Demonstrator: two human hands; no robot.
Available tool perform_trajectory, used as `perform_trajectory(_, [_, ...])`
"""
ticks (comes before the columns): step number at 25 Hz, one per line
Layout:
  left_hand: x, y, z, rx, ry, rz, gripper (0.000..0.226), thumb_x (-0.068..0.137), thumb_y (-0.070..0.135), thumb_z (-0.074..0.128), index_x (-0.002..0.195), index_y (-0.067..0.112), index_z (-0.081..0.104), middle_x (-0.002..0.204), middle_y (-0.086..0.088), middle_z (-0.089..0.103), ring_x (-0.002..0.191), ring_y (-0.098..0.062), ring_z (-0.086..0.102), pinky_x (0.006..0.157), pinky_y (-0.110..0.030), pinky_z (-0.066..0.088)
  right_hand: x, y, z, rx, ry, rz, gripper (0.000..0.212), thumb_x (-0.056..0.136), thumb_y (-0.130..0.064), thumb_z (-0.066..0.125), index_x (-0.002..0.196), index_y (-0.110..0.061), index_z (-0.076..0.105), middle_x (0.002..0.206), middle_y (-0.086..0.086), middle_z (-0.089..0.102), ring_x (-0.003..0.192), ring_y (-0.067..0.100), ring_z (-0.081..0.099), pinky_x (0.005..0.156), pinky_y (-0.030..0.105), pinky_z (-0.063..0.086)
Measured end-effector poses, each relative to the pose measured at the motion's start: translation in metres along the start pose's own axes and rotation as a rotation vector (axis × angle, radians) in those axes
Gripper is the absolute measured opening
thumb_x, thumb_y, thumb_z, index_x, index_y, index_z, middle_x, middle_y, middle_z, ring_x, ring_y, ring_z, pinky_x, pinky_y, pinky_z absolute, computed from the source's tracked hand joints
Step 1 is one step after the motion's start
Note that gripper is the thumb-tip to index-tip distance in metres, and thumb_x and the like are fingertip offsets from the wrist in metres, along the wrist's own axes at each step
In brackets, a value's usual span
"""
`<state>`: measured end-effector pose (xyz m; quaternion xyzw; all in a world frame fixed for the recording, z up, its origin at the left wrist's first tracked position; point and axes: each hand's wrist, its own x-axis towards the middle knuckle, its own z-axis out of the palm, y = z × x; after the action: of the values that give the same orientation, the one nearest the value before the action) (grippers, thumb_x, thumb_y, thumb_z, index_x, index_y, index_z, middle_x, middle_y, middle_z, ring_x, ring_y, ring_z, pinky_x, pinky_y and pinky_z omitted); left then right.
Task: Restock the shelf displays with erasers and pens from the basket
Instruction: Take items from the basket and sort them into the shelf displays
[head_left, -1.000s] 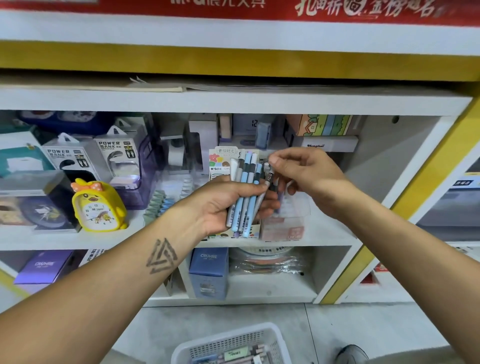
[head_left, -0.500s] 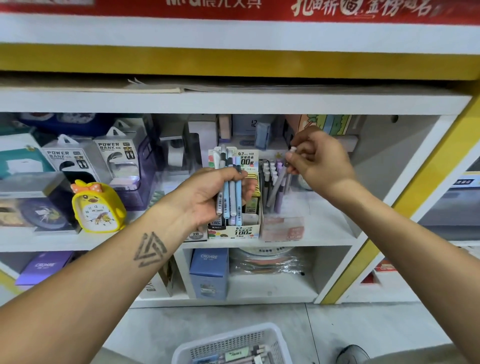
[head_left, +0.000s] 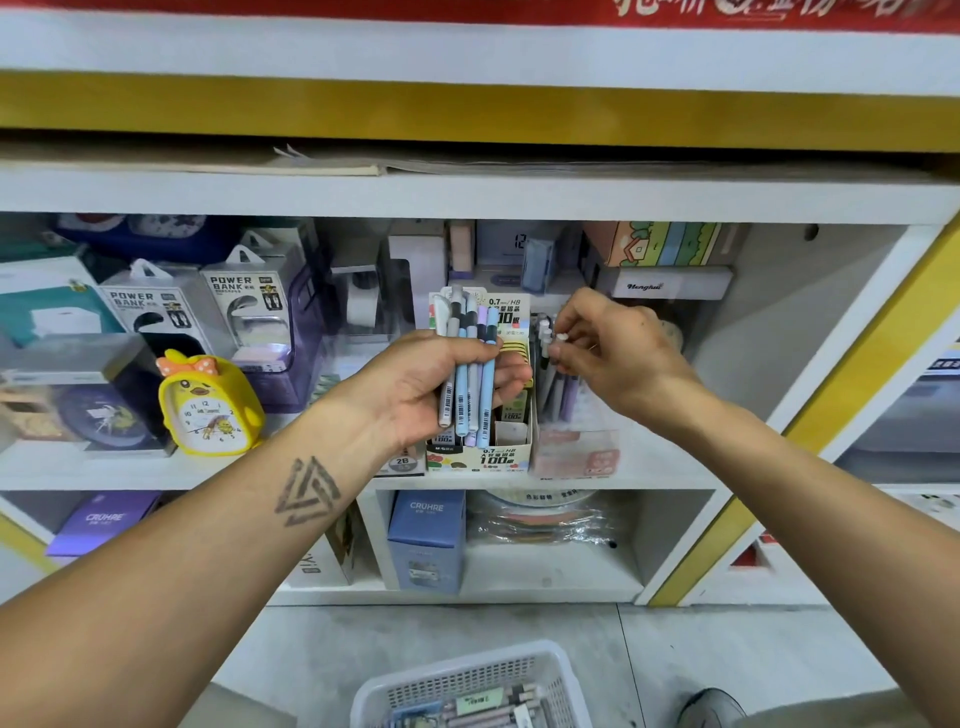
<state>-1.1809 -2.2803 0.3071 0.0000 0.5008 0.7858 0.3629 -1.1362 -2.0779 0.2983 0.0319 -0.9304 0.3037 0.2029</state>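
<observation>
My left hand (head_left: 431, 387) grips a bundle of several pastel pens (head_left: 470, 364), blue, grey and lilac, held upright in front of the middle shelf. My right hand (head_left: 610, 353) pinches the white top of one pen (head_left: 560, 339) that stands in a clear display holder (head_left: 574, 447) on the shelf, among other grey and lilac pens there. A white mesh basket (head_left: 470, 686) on the floor below holds more pens.
A pencil-lead display box (head_left: 480, 457) stands just left of the clear holder. A yellow duck alarm clock (head_left: 205, 405) and power bank packs (head_left: 249, 306) fill the shelf's left side. Blue boxes (head_left: 426, 540) sit on the lower shelf. A shoe (head_left: 711, 706) shows bottom right.
My right hand took one pen from the bundle, carried it right and lowered it into the clear holder. My left hand shifted slightly left with the remaining pens.
</observation>
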Motion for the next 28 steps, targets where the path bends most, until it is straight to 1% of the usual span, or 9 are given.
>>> perform_trajectory(4, [-0.002, 0.0, -0.001, 0.013, 0.011, 0.005, 0.033, 0.092, -0.005, 0.057, 0.124, -0.007, 0.056, 0.089, -0.027, 0.071, 0.079, -0.033, 0.075, 0.059, -0.035, 0.06, 0.001, 0.0, -0.004, -0.066, -0.041, 0.007, 0.021, 0.091, -0.016, 0.069, 0.083, -0.026, 0.053, 0.073, -0.008, 0.066, 0.067, 0.001, 0.064, 0.057, 0.014, 0.048])
perform_trajectory(6, [-0.003, 0.0, -0.001, 0.009, 0.009, 0.009, 0.035, 0.092, -0.005, 0.056, 0.126, -0.006, 0.055, 0.09, -0.028, 0.071, 0.08, -0.033, 0.075, 0.059, -0.035, 0.06, 0.0, 0.001, -0.006, -0.096, -0.065, 0.0, 0.02, 0.091, -0.017, 0.07, 0.081, -0.027, 0.056, 0.073, -0.01, 0.067, 0.071, 0.007, 0.066, 0.061, 0.022, 0.051])
perform_trajectory(8, [-0.003, 0.0, -0.002, 0.008, 0.009, 0.013, 0.034, 0.092, -0.005, 0.056, 0.126, -0.006, 0.055, 0.091, -0.028, 0.072, 0.08, -0.033, 0.075, 0.059, -0.035, 0.06, -0.002, 0.001, -0.001, -0.154, -0.114, -0.033, 0.006, 0.094, -0.019, 0.067, 0.091, -0.025, 0.069, 0.084, -0.003, 0.07, 0.085, 0.019, 0.067, 0.072, 0.032, 0.053])
perform_trajectory(12, [-0.003, 0.0, -0.003, 0.043, 0.009, 0.014, 0.035, 0.09, -0.005, 0.059, 0.125, -0.007, 0.055, 0.092, -0.029, 0.072, 0.082, -0.033, 0.075, 0.061, -0.037, 0.061, 0.002, 0.002, 0.003, -0.376, -0.123, -0.085, 0.028, 0.1, -0.017, 0.056, 0.124, -0.017, 0.07, 0.104, 0.001, 0.062, 0.103, 0.024, 0.058, 0.087, 0.031, 0.048])
perform_trajectory(14, [-0.002, -0.001, -0.003, 0.094, 0.002, 0.007, 0.032, 0.089, -0.005, 0.061, 0.121, -0.01, 0.057, 0.092, -0.029, 0.072, 0.082, -0.033, 0.075, 0.062, -0.037, 0.061, 0.004, -0.001, -0.002, -0.153, -0.017, 0.015, 0.027, 0.098, -0.017, 0.059, 0.124, -0.019, 0.07, 0.094, -0.004, 0.062, 0.089, 0.016, 0.058, 0.08, 0.017, 0.047])
perform_trajectory(18, [-0.003, -0.004, -0.001, 0.113, -0.047, 0.013, 0.028, 0.086, -0.006, 0.064, 0.114, -0.008, 0.063, 0.096, -0.027, 0.072, 0.086, -0.034, 0.074, 0.066, -0.038, 0.06, 0.009, -0.016, -0.004, 0.455, -0.062, 0.272, 0.02, 0.093, -0.026, 0.069, 0.112, -0.019, 0.07, 0.078, 0.002, 0.075, 0.059, 0.012, 0.062, 0.052, 0.024, 0.048])
perform_trajectory(23, [-0.005, -0.005, 0.001, 0.119, -0.108, 0.008, 0.028, 0.087, -0.006, 0.063, 0.114, -0.008, 0.065, 0.108, -0.028, 0.07, 0.097, -0.038, 0.071, 0.075, -0.044, 0.06, 0.013, -0.024, 0.003, 0.661, -0.15, 0.364, 0.013, 0.087, -0.009, 0.074, 0.098, -0.002, 0.072, 0.07, 0.006, 0.073, 0.056, 0.013, 0.059, 0.048, 0.022, 0.046])
perform_trajectory(26, [-0.005, 0.005, -0.007, 0.059, -0.053, 0.02, 0.03, 0.09, -0.002, 0.058, 0.119, -0.006, 0.061, 0.109, -0.026, 0.071, 0.095, -0.034, 0.073, 0.071, -0.041, 0.062, 0.02, -0.023, -0.008, 0.818, -0.018, 0.361, 0.012, 0.092, 0.0, 0.065, 0.102, 0.002, 0.071, 0.074, 0.011, 0.073, 0.056, 0.014, 0.06, 0.052, 0.021, 0.051])
perform_trajectory(28, [-0.005, 0.013, -0.017, 0.024, 0.022, 0.035, 0.027, 0.09, 0.0, 0.058, 0.117, -0.004, 0.061, 0.099, -0.023, 0.073, 0.082, -0.029, 0.074, 0.064, -0.035, 0.062, 0.023, -0.02, -0.015, 0.696, 0.107, 0.297, 0.014, 0.094, -0.001, 0.064, 0.106, 0.0, 0.069, 0.072, 0.01, 0.072, 0.051, 0.013, 0.059, 0.049, 0.021, 0.051])
